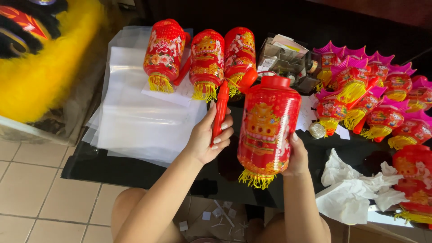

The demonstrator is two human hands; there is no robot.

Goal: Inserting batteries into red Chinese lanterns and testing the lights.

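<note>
My right hand (295, 157) grips a red lantern (267, 128) with gold print and a yellow fringe, held upright above the black table (112, 168). My left hand (209, 135) is closed around a red plastic stick handle (220, 110) that runs up towards the lantern's red top cap. Three similar red lanterns (204, 56) lie side by side on the table beyond my hands.
A stack of clear plastic bags (135, 112) covers the table's left part. A pile of smaller lanterns with pink frills (369, 99) lies at right, crumpled white tissue (355, 189) at the near right. A yellow furry costume head (40, 54) stands at left. Tiled floor below.
</note>
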